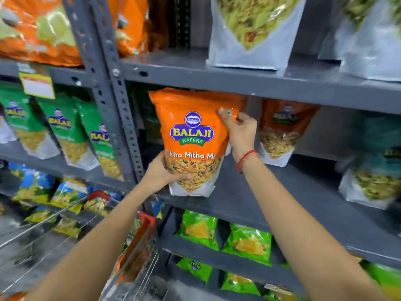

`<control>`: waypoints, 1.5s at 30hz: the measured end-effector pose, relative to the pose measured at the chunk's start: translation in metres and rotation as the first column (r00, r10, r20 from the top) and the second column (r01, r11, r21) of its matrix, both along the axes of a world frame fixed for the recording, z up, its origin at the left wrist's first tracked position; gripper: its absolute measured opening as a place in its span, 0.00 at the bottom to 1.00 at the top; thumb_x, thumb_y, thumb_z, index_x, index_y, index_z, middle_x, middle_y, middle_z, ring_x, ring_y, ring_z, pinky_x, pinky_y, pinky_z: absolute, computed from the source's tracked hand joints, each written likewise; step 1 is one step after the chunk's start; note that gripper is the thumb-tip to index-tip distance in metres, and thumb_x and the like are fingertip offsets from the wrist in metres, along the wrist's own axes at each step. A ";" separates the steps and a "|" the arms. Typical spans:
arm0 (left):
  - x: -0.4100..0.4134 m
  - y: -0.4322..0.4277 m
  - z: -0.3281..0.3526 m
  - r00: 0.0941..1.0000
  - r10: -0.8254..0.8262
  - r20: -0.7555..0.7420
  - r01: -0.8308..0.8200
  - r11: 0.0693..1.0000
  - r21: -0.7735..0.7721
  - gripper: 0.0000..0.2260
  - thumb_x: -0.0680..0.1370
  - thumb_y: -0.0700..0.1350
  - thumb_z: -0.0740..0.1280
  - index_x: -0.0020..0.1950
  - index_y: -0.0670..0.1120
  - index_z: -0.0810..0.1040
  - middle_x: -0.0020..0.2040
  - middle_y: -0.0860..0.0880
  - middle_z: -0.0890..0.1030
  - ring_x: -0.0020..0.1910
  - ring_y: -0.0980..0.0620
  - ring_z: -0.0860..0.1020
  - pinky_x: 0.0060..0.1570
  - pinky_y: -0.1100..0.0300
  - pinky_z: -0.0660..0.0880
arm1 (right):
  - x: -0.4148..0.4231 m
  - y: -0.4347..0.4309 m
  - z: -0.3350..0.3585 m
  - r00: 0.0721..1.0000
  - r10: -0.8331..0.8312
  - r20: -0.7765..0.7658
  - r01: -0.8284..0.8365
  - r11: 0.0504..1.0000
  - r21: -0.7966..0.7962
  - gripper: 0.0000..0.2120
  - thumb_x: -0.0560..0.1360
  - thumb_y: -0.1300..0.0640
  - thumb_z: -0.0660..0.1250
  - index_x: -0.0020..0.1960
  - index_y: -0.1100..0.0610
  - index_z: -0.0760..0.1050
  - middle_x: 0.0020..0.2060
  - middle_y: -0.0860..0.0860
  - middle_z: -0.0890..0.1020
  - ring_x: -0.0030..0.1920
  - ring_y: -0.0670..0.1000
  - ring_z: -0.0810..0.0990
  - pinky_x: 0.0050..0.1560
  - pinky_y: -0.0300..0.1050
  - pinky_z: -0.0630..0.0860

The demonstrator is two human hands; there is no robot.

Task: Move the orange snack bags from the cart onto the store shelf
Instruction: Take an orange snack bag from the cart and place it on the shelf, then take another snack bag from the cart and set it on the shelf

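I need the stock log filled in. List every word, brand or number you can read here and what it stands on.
"BALAJI" in a small oval, "BALAJI WAFERS", "Tikha Mitha Mi", the rest hidden by the right hand: held orange bag.
"BALAJI": green bags on the left shelf; their smaller print is blurred.
Yellow shelf tag: blurred, unreadable.
Shelved orange bag: logo too blurred.

We read "BALAJI WAFERS" and "Tikha Mitha Mi…" on the orange bag [193, 135]; "BALAJI" on green bags [60, 127] at nine o'clock.
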State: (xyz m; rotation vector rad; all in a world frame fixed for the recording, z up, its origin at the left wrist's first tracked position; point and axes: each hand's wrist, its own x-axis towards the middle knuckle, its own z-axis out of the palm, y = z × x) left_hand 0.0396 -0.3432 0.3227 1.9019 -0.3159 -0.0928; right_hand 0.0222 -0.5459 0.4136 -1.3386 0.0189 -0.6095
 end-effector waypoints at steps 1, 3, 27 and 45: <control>0.008 -0.011 0.001 1.000 0.006 0.000 -0.006 1.000 0.005 0.42 0.48 0.59 0.80 0.60 0.54 0.71 0.57 0.55 0.80 0.54 0.60 0.78 0.56 0.59 0.76 | 0.006 -0.009 0.003 0.999 -0.037 -0.010 0.037 0.999 0.010 0.10 0.68 0.60 0.74 0.31 0.53 0.77 0.27 0.45 0.82 0.30 0.44 0.81 0.36 0.41 0.80; 0.027 -0.034 0.002 1.000 -0.004 -0.001 0.004 1.000 0.008 0.43 0.49 0.57 0.80 0.60 0.51 0.71 0.58 0.52 0.80 0.56 0.55 0.78 0.59 0.53 0.75 | 0.021 -0.027 0.007 0.996 -0.087 -0.007 0.087 0.996 0.023 0.11 0.68 0.64 0.73 0.31 0.53 0.77 0.27 0.43 0.82 0.30 0.41 0.81 0.38 0.42 0.78; 0.093 -0.118 -0.073 0.949 -0.205 -0.238 0.202 0.979 -0.035 0.35 0.64 0.36 0.76 0.68 0.40 0.65 0.68 0.42 0.72 0.59 0.53 0.72 0.58 0.62 0.69 | 0.056 -0.096 -0.042 0.865 -0.327 -0.380 0.345 0.938 -0.023 0.11 0.76 0.66 0.61 0.57 0.69 0.74 0.56 0.63 0.80 0.47 0.55 0.78 0.54 0.49 0.77; -0.013 0.128 -0.095 0.975 0.147 -0.167 -0.145 0.989 0.019 0.09 0.70 0.42 0.72 0.48 0.41 0.80 0.39 0.48 0.86 0.38 0.53 0.81 0.39 0.63 0.76 | -0.015 0.147 -0.173 0.917 0.014 -0.399 -0.161 0.927 -0.338 0.04 0.72 0.61 0.69 0.43 0.62 0.78 0.35 0.49 0.81 0.34 0.35 0.76 0.39 0.27 0.71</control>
